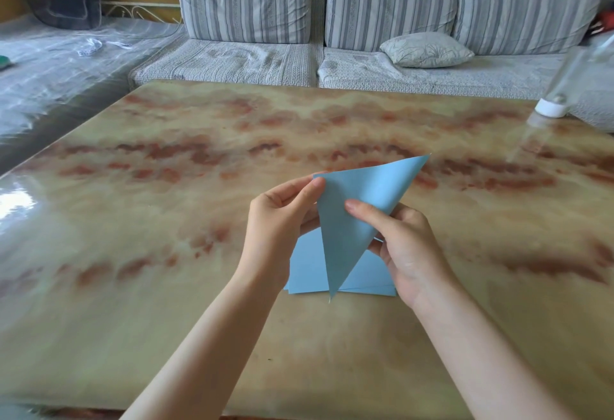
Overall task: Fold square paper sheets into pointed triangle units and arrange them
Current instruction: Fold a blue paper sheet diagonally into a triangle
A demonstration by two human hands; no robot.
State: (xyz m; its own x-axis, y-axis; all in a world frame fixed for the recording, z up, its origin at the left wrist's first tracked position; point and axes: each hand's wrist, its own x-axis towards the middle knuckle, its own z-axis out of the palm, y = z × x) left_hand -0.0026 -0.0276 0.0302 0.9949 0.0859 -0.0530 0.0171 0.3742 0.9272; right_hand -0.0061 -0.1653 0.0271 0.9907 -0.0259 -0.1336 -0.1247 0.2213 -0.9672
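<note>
paper stack [368, 278] half hidden, bottle [564, 84] blurred

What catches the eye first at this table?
First, the blue paper triangle, held over the middle of the marbled table by the left hand and the right hand. Beneath it a stack of blue sheets lies on the table, and a striped sofa stands behind.

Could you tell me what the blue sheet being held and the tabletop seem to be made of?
The blue sheet looks like thin matte paper: sharp fold, gentle curl. The tabletop is glossy, polished stone or a marble-look laminate: beige with red-brown veining and a bright reflection; which one cannot be told.
</note>
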